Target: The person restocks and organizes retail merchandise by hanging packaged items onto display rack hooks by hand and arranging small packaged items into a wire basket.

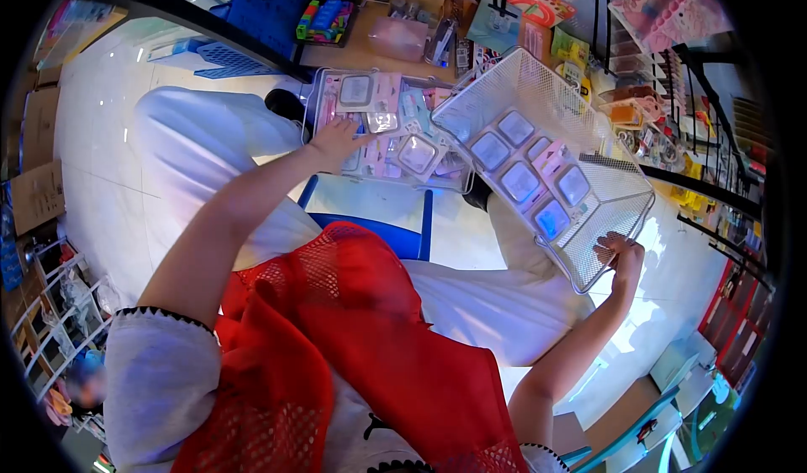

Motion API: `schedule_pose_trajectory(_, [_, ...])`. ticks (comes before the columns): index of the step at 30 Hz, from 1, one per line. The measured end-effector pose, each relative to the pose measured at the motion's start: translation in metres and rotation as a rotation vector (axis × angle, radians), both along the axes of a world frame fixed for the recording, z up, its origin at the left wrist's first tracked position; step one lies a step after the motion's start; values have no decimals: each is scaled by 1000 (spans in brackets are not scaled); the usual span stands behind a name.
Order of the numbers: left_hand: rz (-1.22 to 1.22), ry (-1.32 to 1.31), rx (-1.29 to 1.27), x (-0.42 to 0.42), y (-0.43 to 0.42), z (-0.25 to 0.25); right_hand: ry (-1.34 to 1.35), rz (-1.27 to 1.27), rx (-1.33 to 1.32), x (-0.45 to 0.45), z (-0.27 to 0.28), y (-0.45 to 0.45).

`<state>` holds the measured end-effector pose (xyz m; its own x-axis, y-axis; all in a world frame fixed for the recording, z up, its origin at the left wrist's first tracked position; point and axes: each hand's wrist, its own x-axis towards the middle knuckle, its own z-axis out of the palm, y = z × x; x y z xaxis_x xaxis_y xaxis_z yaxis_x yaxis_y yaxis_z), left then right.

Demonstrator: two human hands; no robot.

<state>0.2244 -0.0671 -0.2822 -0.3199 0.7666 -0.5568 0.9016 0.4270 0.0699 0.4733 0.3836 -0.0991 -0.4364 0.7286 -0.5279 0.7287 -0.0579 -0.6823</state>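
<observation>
My left hand (338, 141) reaches over the left wire basket, its fingers spread on the packs inside. That basket (391, 181) holds pink and pale packages, several with square clear-lidded cases. My right hand (619, 250) is at the lower right end of a second wire basket (504, 78), its fingers bent at the mesh and rim. This basket is tilted and rests partly over my knee. Inside it lie several square cases (519, 181) on pink and pale cards.
A wooden shelf (370, 19) with boxed goods and a blue plastic basket (269, 11) stands ahead. Hanging packs (664, 11) fill the right side. A blue stool (395, 236) is between my legs. Cardboard boxes (36, 196) stand far left.
</observation>
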Motion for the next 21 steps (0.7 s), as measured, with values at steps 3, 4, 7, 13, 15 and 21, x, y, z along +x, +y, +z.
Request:
schedule_pose_trajectory(3, [-42,-50,124,-18,5,36,-30,-29,62,5,1,5])
schedule_pose_trajectory(4, [-20,-67,175,-23,9,55,-35,-41,71,8,2,6])
schedule_pose_trajectory(7, [44,-132,376,-32,24,108,-107,-4,91,26,-2,19])
schedule_pose_trajectory(13, [30,-344,928,17,125,152,-114,-18,106,24,3,12])
schedule_pose_trajectory(15, [160,-430,1072,22,142,144,-109,-21,112,20,9,6])
schedule_pose_trajectory(21, [371,-138,607,-18,126,37,-176,45,169,21,9,9])
